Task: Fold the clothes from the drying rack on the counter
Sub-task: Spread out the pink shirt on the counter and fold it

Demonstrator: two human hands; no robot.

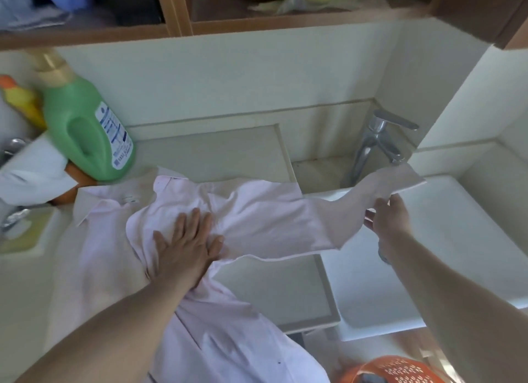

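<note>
Lying mid-frame on the worktop [217, 151]: pale pink shirt [257, 211], collar toward left. Left hand [185, 248] presses flat on it, fingers straight; right hand [385, 217] pinches the sleeve cuff [400, 179] stretched toward the tap [377, 142].

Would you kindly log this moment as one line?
left hand flat, pressing shirt | right hand holding sleeve over sink

Pale pink shirt [257, 211] spread on counter [217, 151]; sleeve outstretched
</note>
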